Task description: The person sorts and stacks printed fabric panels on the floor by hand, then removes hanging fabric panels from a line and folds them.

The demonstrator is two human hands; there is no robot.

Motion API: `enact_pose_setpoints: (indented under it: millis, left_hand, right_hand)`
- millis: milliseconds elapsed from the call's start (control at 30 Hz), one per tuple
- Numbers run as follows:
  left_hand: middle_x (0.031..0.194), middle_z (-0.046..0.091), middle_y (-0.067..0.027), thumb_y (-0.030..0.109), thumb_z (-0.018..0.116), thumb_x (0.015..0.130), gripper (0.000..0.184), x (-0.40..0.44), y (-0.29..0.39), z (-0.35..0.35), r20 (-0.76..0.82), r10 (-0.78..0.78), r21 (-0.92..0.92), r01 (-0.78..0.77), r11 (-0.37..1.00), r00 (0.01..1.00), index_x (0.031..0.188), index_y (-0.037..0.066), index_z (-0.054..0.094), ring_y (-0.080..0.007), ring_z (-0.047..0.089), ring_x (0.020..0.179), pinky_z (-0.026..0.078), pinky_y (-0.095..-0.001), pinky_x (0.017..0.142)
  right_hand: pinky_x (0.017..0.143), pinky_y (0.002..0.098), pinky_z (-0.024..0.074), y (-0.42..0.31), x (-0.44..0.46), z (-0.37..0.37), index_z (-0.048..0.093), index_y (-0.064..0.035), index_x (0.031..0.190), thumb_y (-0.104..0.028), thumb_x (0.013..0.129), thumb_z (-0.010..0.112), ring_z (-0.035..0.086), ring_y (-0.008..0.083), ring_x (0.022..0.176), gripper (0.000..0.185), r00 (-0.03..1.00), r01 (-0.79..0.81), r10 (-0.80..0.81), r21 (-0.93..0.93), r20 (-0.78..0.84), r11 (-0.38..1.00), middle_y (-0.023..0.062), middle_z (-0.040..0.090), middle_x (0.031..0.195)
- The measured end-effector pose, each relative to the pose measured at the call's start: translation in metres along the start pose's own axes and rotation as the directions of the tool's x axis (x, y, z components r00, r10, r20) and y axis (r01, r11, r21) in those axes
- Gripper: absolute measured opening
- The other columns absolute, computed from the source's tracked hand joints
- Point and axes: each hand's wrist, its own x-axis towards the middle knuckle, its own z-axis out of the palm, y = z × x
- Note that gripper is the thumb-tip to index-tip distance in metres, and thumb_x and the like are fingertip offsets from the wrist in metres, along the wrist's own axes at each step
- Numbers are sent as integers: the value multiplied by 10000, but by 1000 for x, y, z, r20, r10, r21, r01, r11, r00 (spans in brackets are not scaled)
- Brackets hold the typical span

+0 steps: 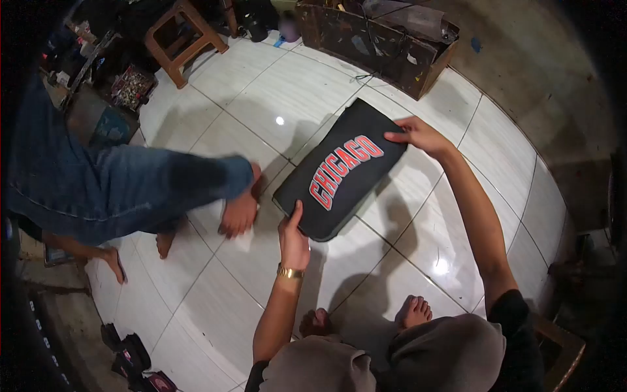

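Note:
Tilted above the tiled floor is a flat black rectangular piece (pixel 339 179) with CHICAGO in an arc of red letters edged in white. It looks like folded cloth or a cloth-covered panel; I cannot tell which. My left hand (pixel 295 245), with a gold watch at the wrist, grips its near lower corner, thumb on top. On the far right end, my right hand (pixel 421 136) pinches the edge with the thumb over the upper face. The fingers of both hands are partly hidden underneath.
To the left, another person's leg in blue jeans (pixel 130 189) reaches in, with a blurred foot (pixel 240 214) near the black piece. A brown plastic stool (pixel 179 39) and a dark wooden box (pixel 385 52) stand at the back. Dark items (pixel 130 356) lie at lower left.

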Motion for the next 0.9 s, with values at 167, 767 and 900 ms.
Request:
enact_pose_setpoints:
  millis: [167,767,900]
  left_hand:
    - [1314,576,-91,265,624,953,472,69,-27,-18,-7,-105,-99,104,990,994,1303,-37,526,-203,572,1181,457,-365,1001]
    - [917,696,-172,302,638,915,384,111,81,-32,-434,-313,876,477,72,845,1072,-49,649,-237,683,780,542,-349,692]
    - [801,697,-113,521,599,900,553,86,120,174,44,-381,966,58,253,923,1060,-7,638,-225,618,612,476,-371,459]
  right_hand:
    - [757,243,476,31,79,-16,691,0,1078,-286,881,715,613,83,848,348,974,-172,167,19,153,985,18,700,945]
    - [750,299,513,72,-141,-104,661,-18,1083,-254,968,522,640,142,826,297,885,-115,157,121,-439,986,76,700,927]
    - [760,298,521,78,-283,-178,704,-9,962,-177,909,594,664,171,798,207,536,-6,208,243,-818,970,100,717,871]
